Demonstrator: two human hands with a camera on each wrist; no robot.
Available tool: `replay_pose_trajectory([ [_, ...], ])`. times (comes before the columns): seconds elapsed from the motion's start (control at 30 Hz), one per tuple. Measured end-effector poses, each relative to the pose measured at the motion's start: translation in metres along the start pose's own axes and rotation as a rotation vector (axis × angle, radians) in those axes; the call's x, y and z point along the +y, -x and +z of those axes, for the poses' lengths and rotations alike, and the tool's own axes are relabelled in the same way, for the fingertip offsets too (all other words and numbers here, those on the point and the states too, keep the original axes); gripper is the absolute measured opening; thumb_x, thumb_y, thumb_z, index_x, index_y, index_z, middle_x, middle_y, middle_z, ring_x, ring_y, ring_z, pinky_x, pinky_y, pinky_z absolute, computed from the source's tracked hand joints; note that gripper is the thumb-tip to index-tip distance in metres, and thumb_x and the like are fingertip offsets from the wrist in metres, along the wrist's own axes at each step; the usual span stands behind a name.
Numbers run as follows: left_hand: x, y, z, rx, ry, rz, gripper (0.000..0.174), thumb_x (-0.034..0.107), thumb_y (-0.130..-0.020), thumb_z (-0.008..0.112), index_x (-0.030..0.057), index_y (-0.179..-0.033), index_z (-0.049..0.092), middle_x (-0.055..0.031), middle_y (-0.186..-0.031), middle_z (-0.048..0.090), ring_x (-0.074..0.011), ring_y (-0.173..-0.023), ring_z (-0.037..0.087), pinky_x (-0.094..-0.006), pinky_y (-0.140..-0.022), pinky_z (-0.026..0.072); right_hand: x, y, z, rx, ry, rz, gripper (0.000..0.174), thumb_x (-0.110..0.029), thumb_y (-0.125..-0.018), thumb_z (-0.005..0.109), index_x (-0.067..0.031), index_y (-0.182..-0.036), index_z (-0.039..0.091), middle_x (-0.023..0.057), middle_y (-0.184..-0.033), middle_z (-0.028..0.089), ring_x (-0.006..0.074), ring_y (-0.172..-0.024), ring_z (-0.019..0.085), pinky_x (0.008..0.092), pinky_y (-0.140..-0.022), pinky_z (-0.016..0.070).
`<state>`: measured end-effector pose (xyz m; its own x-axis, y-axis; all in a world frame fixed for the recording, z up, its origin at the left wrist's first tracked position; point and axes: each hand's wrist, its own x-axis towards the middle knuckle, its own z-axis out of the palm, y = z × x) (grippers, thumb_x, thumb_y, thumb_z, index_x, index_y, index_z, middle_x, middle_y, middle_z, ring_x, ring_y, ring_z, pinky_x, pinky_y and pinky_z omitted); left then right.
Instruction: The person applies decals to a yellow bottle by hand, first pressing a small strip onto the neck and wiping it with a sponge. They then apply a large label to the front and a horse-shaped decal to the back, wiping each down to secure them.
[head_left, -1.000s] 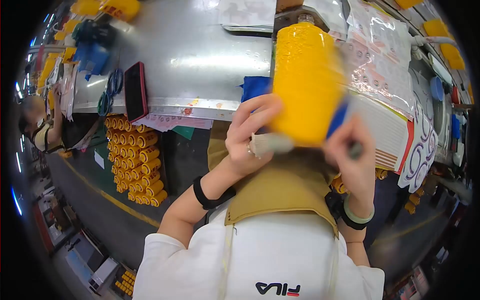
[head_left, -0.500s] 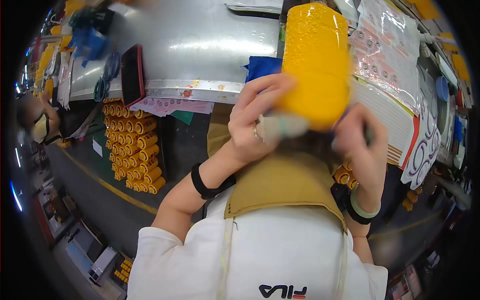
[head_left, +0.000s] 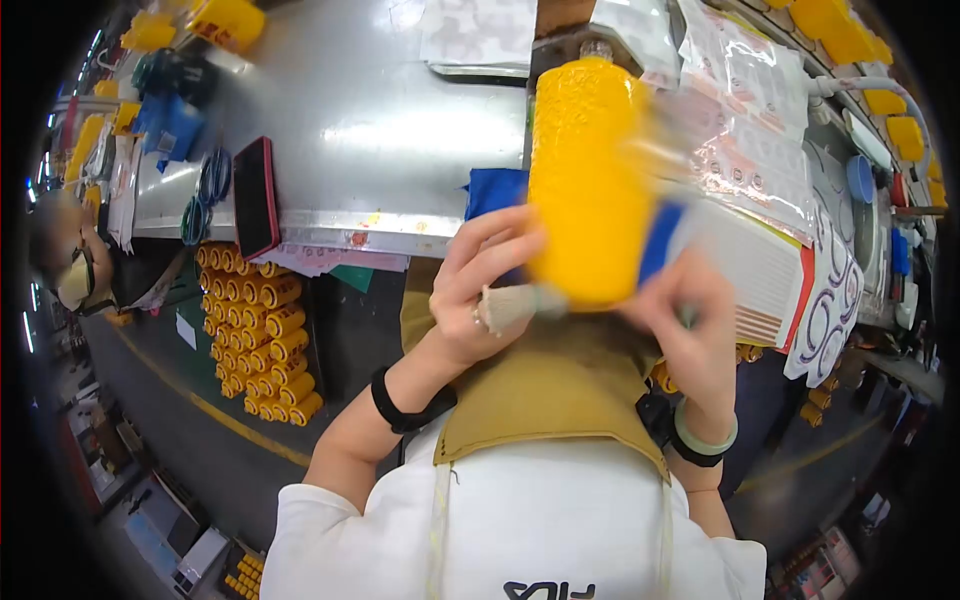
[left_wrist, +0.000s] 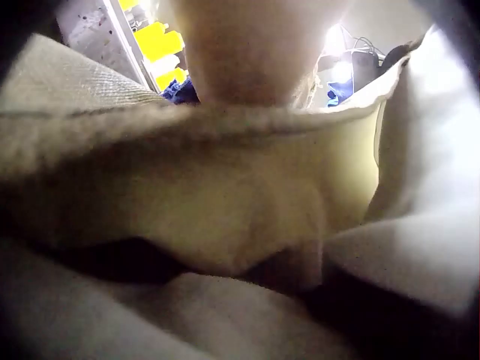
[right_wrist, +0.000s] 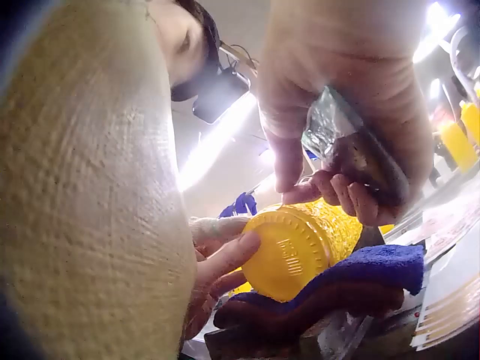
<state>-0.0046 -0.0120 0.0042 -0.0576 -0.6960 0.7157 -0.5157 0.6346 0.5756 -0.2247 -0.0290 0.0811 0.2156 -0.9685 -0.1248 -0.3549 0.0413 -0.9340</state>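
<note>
One blurred yellow bottle (head_left: 590,170) fills the left hand (head_left: 480,290).

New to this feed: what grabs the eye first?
A big yellow bottle, held at the edge of the metal table by the left hand, with the right hand against it gripping a dark object. A blue cloth lies under it. Under the table at left, a stack of yellow cylinders.

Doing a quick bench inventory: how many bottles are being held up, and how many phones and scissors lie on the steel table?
Bottle, held: 1
Phone: 1
Scissors, blue pair and green pair: 2
Total: 4
</note>
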Motion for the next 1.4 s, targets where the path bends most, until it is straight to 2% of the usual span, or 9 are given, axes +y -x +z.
replay_pose_trajectory([
  [0.33,0.000,-0.001,-0.005,-0.026,0.102,-0.047,0.027,-0.005,-0.068,0.084,0.0097,-0.090,0.079,-0.0111,-0.119,0.071,-0.0343,-0.115,0.066,-0.0384,-0.093,0.0620,-0.007,0.002,-0.002,-0.022,0.005,-0.002,0.013,-0.008,-0.088,0.075,-0.0002,-0.084,0.066,0.0013,-0.071,0.055,0.0102,-0.064,0.045,0.0270,-0.060,0.0356],
  [0.6,0.002,-0.003,0.000,-0.058,0.003,0.096,0.028,-0.010,-0.070,0.078,0.0050,-0.094,0.078,-0.0154,-0.117,0.071,-0.0390,-0.115,0.066,-0.0416,-0.093,0.0615,0.001,0.004,0.000,-0.014,-0.038,0.081,0.013,-0.008,-0.087,0.076,0.0002,-0.083,0.066,0.0037,-0.072,0.058,0.0121,-0.065,0.048,0.0282,-0.061,0.0382],
  [0.67,0.006,-0.002,0.001,-0.042,0.039,0.042,0.029,-0.011,-0.072,0.078,0.0050,-0.096,0.078,-0.0157,-0.119,0.070,-0.0388,-0.115,0.065,-0.0416,-0.093,0.0616,0.000,0.003,0.002,-0.011,-0.026,0.064,0.014,-0.008,-0.087,0.076,0.0003,-0.083,0.066,0.0043,-0.072,0.058,0.0128,-0.065,0.049,0.0287,-0.061,0.0387],
  [0.73,0.012,-0.003,0.000,0.014,0.086,-0.165,0.026,-0.010,-0.074,0.078,0.0039,-0.095,0.076,-0.0154,-0.118,0.070,-0.0378,-0.115,0.066,-0.0407,-0.093,0.0613,-0.001,0.003,0.003,-0.008,-0.014,0.049,0.014,-0.008,-0.086,0.076,0.0005,-0.082,0.066,0.0049,-0.072,0.059,0.0135,-0.064,0.049,0.0291,-0.061,0.0391],
  [0.77,0.003,0.000,0.000,0.017,0.045,-0.021,0.023,-0.009,-0.075,0.079,0.0035,-0.094,0.076,-0.0149,-0.117,0.070,-0.0357,-0.114,0.066,-0.0394,-0.093,0.0612,-0.002,0.002,0.003,-0.011,-0.016,0.045,0.014,-0.008,-0.086,0.076,0.0005,-0.082,0.066,0.0052,-0.072,0.059,0.0139,-0.064,0.049,0.0294,-0.061,0.0395],
  [1.07,0.015,-0.004,-0.006,-0.062,-0.170,0.065,0.029,-0.007,-0.072,0.075,0.0094,-0.096,0.079,-0.0136,-0.124,0.070,-0.0335,-0.114,0.065,-0.0373,-0.094,0.0593,0.005,0.002,0.003,0.005,0.003,0.029,0.014,-0.008,-0.085,0.077,0.0003,-0.081,0.067,0.0060,-0.072,0.060,0.0154,-0.065,0.051,0.0304,-0.061,0.0413],
  [1.3,0.007,-0.007,0.003,-0.039,-0.012,0.056,0.027,-0.007,-0.076,0.075,0.0056,-0.100,0.078,-0.0147,-0.122,0.070,-0.0366,-0.115,0.066,-0.0395,-0.090,0.0631,0.000,0.001,0.005,0.015,-0.006,0.037,0.013,-0.007,-0.084,0.077,0.0004,-0.082,0.067,0.0074,-0.073,0.060,0.0164,-0.064,0.052,0.0315,-0.061,0.0425],
  [1.33,0.008,-0.007,0.003,-0.042,-0.006,0.059,0.027,-0.007,-0.076,0.075,0.0056,-0.100,0.078,-0.0147,-0.122,0.070,-0.0366,-0.115,0.066,-0.0395,-0.090,0.0631,0.000,0.002,0.006,0.022,-0.006,0.039,0.013,-0.007,-0.084,0.077,0.0004,-0.082,0.067,0.0074,-0.073,0.060,0.0164,-0.064,0.052,0.0315,-0.061,0.0425],
  [1.4,0.008,-0.006,0.003,-0.012,0.023,-0.002,0.016,-0.010,-0.076,0.075,0.0050,-0.082,0.075,-0.0160,-0.115,0.071,-0.0392,-0.114,0.066,-0.0451,-0.091,0.0634,0.000,0.002,0.008,0.006,0.006,0.013,0.013,-0.007,-0.085,0.077,0.0004,-0.082,0.066,0.0078,-0.074,0.060,0.0171,-0.062,0.052,0.0319,-0.059,0.0425],
])
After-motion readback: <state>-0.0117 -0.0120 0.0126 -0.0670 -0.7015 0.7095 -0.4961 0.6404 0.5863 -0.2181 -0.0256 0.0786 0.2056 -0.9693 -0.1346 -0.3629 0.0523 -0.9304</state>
